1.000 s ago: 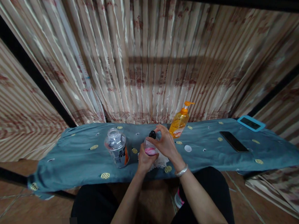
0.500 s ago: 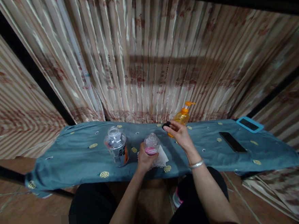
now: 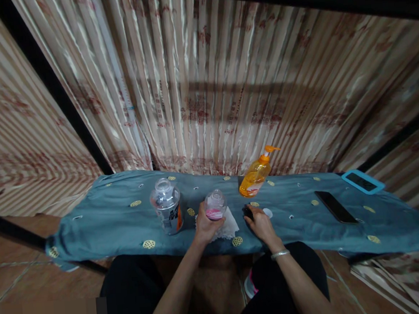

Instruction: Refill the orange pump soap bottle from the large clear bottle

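1. Left hand (image 3: 204, 226) gripped the uncapped bottle (image 3: 215, 205) at table (image 3: 102, 222) centre.
2. Right hand (image 3: 260, 223), at its 3 o'clock, pinched the black cap (image 3: 248, 213) against the cloth.
3. Open, it could spill if nudged.

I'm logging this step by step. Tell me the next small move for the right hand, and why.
Probably let go of the black cap and lift the right hand away: the cap is down on the blue cloth, and the left hand holds the small bottle uncapped.
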{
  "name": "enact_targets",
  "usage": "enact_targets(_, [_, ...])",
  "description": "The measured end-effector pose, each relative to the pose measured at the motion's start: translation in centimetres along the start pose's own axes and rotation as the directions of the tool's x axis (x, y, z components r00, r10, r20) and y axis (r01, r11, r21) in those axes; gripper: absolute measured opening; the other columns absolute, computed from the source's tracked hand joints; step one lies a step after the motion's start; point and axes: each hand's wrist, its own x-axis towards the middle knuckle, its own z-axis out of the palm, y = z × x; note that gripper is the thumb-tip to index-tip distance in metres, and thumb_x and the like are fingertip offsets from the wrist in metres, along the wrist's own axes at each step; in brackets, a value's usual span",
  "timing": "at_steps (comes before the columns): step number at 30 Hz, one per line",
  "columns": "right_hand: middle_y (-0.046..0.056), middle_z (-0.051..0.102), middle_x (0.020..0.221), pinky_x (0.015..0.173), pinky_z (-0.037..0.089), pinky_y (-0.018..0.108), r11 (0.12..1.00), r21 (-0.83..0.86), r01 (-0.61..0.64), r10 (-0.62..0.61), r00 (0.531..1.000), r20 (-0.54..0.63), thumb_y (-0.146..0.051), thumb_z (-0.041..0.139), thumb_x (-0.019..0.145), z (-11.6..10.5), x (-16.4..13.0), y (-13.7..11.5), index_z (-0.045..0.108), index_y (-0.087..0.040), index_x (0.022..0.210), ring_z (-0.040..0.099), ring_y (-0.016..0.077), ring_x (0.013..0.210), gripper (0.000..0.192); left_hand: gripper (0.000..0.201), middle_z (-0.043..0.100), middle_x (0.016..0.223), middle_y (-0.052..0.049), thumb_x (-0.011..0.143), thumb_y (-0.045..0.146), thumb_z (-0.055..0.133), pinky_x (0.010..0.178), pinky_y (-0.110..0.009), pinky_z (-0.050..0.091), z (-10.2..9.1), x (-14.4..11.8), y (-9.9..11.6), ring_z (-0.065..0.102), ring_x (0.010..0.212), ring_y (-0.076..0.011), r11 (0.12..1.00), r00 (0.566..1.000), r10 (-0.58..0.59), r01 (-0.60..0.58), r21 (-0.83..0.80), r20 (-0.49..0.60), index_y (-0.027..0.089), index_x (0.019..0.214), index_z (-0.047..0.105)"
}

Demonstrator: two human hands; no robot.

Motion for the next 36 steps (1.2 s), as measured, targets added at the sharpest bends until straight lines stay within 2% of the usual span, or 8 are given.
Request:
enact_targets(7, [0.014,0.063,0.132,0.106,0.048,0.057,0.995,0.049,0.089,-0.080,0.984,-0.160,-0.041,0.058,0.097,-0.6,-1.7,-1.0,0.053,-0.015,0.136,0.061,0.0293,0.124,0.047,0.060,0.070,0.107,-0.004,0.059,0.019,0.085,0.096,-0.042,0.053,-0.3,0.1,-0.3,0.068,0.105,-0.0273,1.000,0.998,0.014,-0.014,-0.010,0.054,0.021,0.112,0.055])
enact_targets(12, [0.015,0.065,0.130,0.102,0.052,0.055,0.990,0.108,0.092,-0.066,0.973,-0.223,-0.054,0.047,0.100,-0.9,-4.1,-2.8,0.050,-0.015,0.138,0.064,0.0288,0.121,0.054,0.079,0.069,0.119,-0.007,0.057,0.019,0.087,0.106,-0.047,0.048,-0.7,0.3,-0.6,0.066,0.114,-0.0295,1.000,0.996,-0.003,0.006,-0.029,0.094,0.020,0.128,0.051])
enact_targets(17, [0.016,0.064,0.133,0.100,0.054,0.054,0.989,0.127,0.075,-0.042,0.969,-0.245,-0.055,0.046,0.100,-0.9,-4.6,-3.1,0.048,-0.016,0.140,0.063,0.0293,0.122,0.056,0.090,0.065,0.130,-0.012,0.057,0.020,0.088,0.108,-0.047,0.047,-0.8,0.4,-0.8,0.064,0.119,-0.0300,0.998,0.991,-0.008,0.016,-0.059,0.130,0.019,0.136,0.044])
enact_targets(23, [0.016,0.062,0.136,0.105,0.049,0.057,0.990,0.102,0.100,-0.076,0.973,-0.218,-0.050,0.048,0.101,-0.1,-4.1,-2.7,0.045,-0.016,0.143,0.059,0.0305,0.127,0.054,0.081,0.065,0.128,-0.009,0.060,0.021,0.086,0.108,-0.044,0.047,-0.8,0.4,-0.7,0.063,0.120,-0.0282,0.997,0.991,0.022,-0.013,-0.076,0.132,0.020,0.132,0.049])
enact_targets(27, [0.016,0.059,0.139,0.107,0.048,0.056,0.988,0.063,0.144,-0.133,0.979,-0.157,-0.042,0.051,0.101,0.8,-2.3,-2.3,0.043,-0.016,0.145,0.057,0.0298,0.129,0.052,0.077,0.068,0.120,-0.008,0.059,0.021,0.087,0.109,-0.046,0.046,-0.8,0.3,-0.7,0.064,0.119,-0.0284,0.997,0.992,0.021,-0.012,-0.070,0.126,0.018,0.129,0.053])
enact_targets(31, [0.013,0.062,0.133,0.105,0.049,0.054,0.991,-0.013,0.133,-0.134,0.986,-0.099,-0.032,0.058,0.098,1.7,-0.4,-2.0,0.052,-0.016,0.138,0.060,0.0280,0.124,0.043,0.078,0.068,0.119,-0.007,0.058,0.020,0.087,0.109,-0.048,0.047,-0.8,0.2,-0.8,0.065,0.115,-0.0281,0.997,0.994,0.015,-0.007,-0.072,0.109,0.019,0.129,0.054])
enact_targets(36, [0.009,0.067,0.121,0.101,0.052,0.050,0.993,-0.090,0.076,-0.081,0.995,-0.057,-0.024,0.061,0.096,2.3,0.2,-1.4,0.061,-0.017,0.123,0.063,0.0247,0.116,0.028,0.082,0.065,0.129,-0.008,0.060,0.018,0.085,0.110,-0.047,0.046,-0.9,0.1,-0.7,0.063,0.121,-0.0284,0.996,0.992,0.023,-0.013,-0.085,0.120,0.022,0.133,0.050])
